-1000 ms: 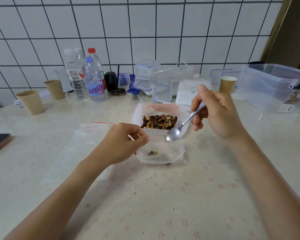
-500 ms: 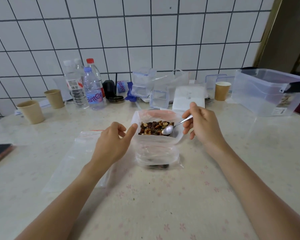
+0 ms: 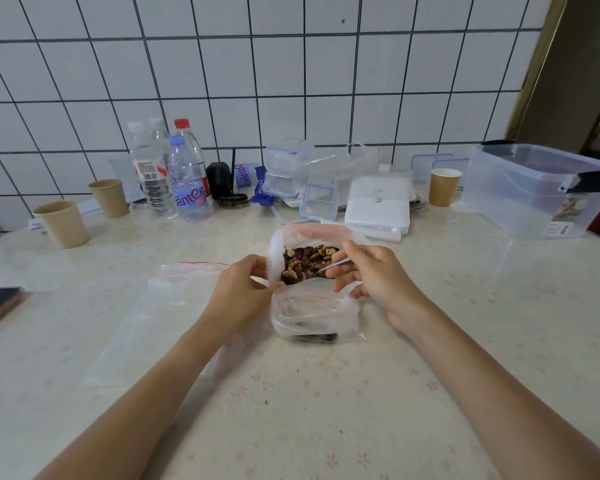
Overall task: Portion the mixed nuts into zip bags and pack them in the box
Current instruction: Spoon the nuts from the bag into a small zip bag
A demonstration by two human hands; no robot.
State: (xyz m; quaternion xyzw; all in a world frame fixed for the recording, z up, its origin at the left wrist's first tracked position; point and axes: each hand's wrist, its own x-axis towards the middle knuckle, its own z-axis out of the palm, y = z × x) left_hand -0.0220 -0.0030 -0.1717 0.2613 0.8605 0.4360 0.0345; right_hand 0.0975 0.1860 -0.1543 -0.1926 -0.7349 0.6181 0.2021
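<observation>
A: Nuts point(image 3: 307, 261) first: where do you have them?

B: The mixed nuts sit in the big open bag point(image 3: 312, 233), straight ahead of both your hands and between them. Your left hand point(image 3: 243, 292) pinches the near left edge of that bag's mouth between thumb and fingers. Your right hand point(image 3: 374, 278) is closed around a metal spoon point(image 3: 336, 263), whose tip pokes into the nuts just left of your right fingers.

A: And the small zip bag?

B: The open zip bag point(image 3: 314, 317) stands right below your hands, touching the front of the nut bag. Its mouth gapes upward between your wrists, and only a few dark pieces lie at its bottom.

A: Anything off to the sides?

B: A flat empty zip bag point(image 3: 160, 320) with a red seal lies on the table point(image 3: 326, 410) under and to the left of your left forearm. The clear plastic box point(image 3: 537, 195) stands well to the right of your right hand, far side of the table. Paper cups point(image 3: 63, 223) and water bottles point(image 3: 184, 178) stand well beyond your left hand, along the tiled wall.
</observation>
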